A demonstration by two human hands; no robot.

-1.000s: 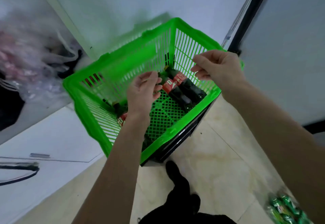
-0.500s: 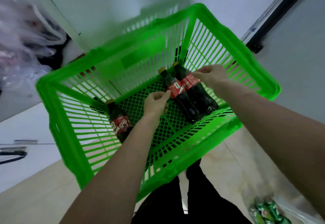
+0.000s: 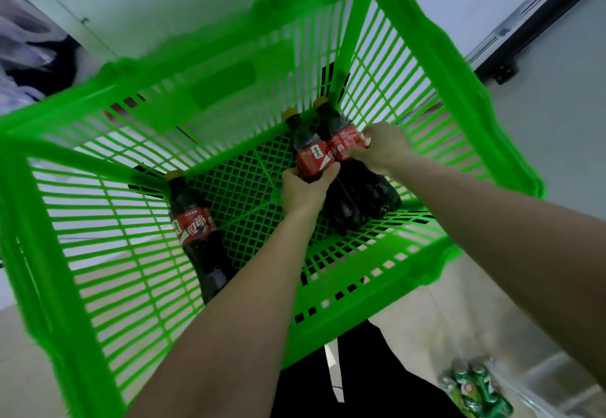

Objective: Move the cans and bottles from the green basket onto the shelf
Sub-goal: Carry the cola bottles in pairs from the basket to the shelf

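Observation:
The green basket (image 3: 98, 286) fills the head view, seen from above. Three dark cola bottles with red labels and yellow caps lie on its mesh floor. My left hand (image 3: 303, 193) grips the middle bottle (image 3: 306, 142) around its label. My right hand (image 3: 383, 148) grips the right bottle (image 3: 342, 137) at its label; the two bottles lie side by side near the basket's far right corner. A third bottle (image 3: 196, 230) lies alone at the left of the floor, touched by neither hand.
Several green cans (image 3: 475, 388) in clear wrap lie on the tiled floor at the lower right. A white wall stands behind the basket, with a dark door frame (image 3: 498, 56) at the right. Plastic bags (image 3: 23, 47) are at the upper left.
Both hands have dropped into the basket and closed on the two bottles at the right. The view has moved closer over the basket.

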